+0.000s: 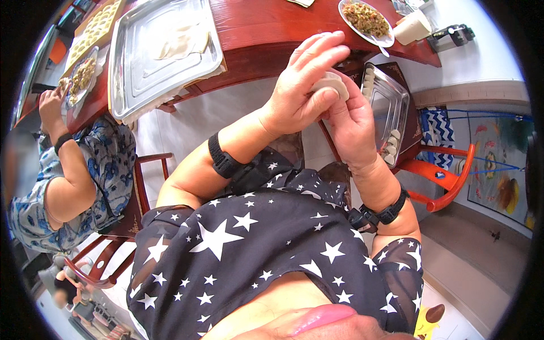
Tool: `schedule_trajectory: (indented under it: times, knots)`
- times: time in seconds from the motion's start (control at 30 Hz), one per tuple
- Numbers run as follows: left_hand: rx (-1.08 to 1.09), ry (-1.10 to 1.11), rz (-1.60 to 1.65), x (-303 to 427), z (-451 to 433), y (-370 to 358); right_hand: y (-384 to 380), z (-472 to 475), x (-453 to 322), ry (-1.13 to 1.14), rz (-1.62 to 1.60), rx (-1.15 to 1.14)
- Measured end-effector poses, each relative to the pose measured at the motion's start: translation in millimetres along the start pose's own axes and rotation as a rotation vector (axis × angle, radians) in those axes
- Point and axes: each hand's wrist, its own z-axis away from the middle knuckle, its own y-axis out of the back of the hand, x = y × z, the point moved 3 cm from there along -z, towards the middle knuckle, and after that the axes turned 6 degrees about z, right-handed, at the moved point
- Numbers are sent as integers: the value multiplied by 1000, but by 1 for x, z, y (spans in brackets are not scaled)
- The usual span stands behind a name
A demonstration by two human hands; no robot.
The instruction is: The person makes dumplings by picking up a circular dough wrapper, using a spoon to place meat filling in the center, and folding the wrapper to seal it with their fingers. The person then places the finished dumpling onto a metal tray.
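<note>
A pale dough dumpling (pixel 338 85) is held up between my two hands, in front of my body. My left hand (pixel 293 91) presses its thumb along the dough, and its other fingers stretch upward. My right hand (pixel 352 123) pinches the same dumpling from the right side; part of its fingers is hidden behind the left hand. Below the raised hands, on a chair to the right, sits a clear-looking tray (pixel 382 111). Dumplings (pixel 392 146) line its near end, with another row (pixel 367 83) along its far left side.
A shiny metal tray (pixel 142 76) holding flat dough wrappers (pixel 182 44) rests on the red wooden table (pixel 263 29). Chopped filling (pixel 365 19) fills a plate at the back right, near a paper roll (pixel 412 27). At left, a co-worker's hand (pixel 52 108) is beside another filling plate (pixel 95 70).
</note>
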Motion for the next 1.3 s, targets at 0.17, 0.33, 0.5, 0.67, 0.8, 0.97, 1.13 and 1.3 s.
schedule_trajectory:
  times: [0.17,0.33,0.5,0.67,0.8,0.97,1.13,1.3]
  knots:
    - [-58,-22,-23,-4,1,0,-1,-3,3,138,210,6]
    - [-35,92,32,6,-2,2,0,-5,0,124,79,9]
    - [-31,15,-154,-3,3,0,-2,-3,-5,65,138,27]
    - [-85,34,13,-5,2,-5,3,-1,-5,166,190,12]
    - [-96,206,254,-1,6,-11,7,0,-4,234,209,29]
    - [-112,360,372,0,11,-12,4,2,-5,270,230,46]
    - [-131,84,315,-3,6,-10,7,5,-14,362,387,30]
    - [-186,-73,63,3,0,-2,11,7,-15,390,429,-12]
